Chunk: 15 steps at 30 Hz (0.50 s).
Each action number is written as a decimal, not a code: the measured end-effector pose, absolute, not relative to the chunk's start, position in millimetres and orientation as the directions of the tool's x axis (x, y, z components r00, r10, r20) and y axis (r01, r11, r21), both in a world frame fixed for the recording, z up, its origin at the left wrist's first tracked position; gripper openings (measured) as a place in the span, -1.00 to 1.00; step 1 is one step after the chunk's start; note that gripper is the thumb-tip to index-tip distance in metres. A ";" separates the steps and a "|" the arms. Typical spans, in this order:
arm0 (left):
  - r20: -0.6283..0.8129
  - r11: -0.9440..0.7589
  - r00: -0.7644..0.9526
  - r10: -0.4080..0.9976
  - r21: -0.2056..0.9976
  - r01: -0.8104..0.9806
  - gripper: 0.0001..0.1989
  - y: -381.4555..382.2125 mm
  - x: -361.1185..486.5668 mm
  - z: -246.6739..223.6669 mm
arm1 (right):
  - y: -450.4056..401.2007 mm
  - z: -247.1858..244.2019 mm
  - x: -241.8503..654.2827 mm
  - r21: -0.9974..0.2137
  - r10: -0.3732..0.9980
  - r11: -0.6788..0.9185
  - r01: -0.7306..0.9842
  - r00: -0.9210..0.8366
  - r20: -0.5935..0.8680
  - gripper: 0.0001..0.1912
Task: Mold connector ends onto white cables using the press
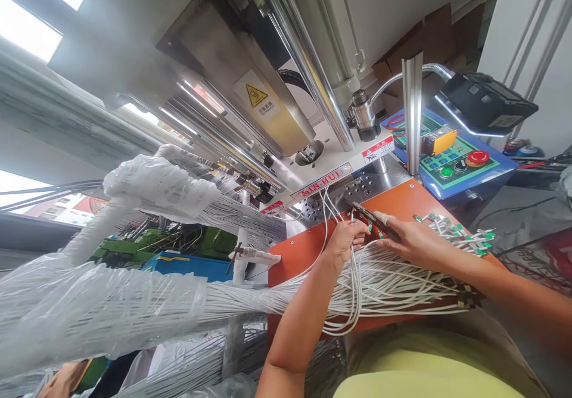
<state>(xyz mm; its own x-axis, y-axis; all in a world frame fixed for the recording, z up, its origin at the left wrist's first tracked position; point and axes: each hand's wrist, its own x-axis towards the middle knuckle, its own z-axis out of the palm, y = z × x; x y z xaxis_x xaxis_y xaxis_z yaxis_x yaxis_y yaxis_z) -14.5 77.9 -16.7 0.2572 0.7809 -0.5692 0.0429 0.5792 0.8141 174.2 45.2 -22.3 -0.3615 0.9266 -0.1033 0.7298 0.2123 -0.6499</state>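
Note:
My left hand point(345, 241) is closed in a pinch on white cables point(354, 291), near the front edge of the machine's metal plate. Some of these cables loop down below the hand, and others run up toward the press. Close beside it, my right hand point(404, 240) grips a long, dark metal bar-like tool point(369, 214); its exact kind is unclear. A pale wrap covers its thumb. Small green-tipped ends show between the two hands. Beneath both hands, a thick bundle of white cables point(402, 276) lies across the orange work board point(297, 254).
The press head point(268, 106) with a heat-warning label hangs above. At right stand a blue control box point(487, 177) with a red stop button point(477, 158) and a metal post point(412, 112). White connectors with green tips point(460, 234) lie on the board. Plastic-wrapped cables point(102, 302) fill the left.

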 end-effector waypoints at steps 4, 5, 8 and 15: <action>-0.522 0.530 0.276 0.807 0.847 0.053 -0.72 77.0 -16.6 -19.1 | 44.3 -25.3 173.4 -0.618 0.926 0.224 0.753 -0.363 -0.107 -0.65; -0.520 0.529 0.278 0.808 0.847 0.049 -0.72 76.5 -16.4 -20.0 | 44.1 -25.4 173.0 -0.610 0.928 0.224 0.760 -0.357 -0.105 -0.66; -0.527 0.542 0.271 0.806 0.840 0.022 -0.70 76.7 -14.3 -21.8 | 44.1 -23.9 171.3 -0.594 0.932 0.224 0.772 -0.349 -0.103 -0.69; -0.490 0.513 0.332 0.806 0.858 0.019 -0.64 81.4 -16.5 -14.3 | 45.4 -22.1 169.6 -0.605 0.938 0.187 0.774 -0.323 -0.124 -0.59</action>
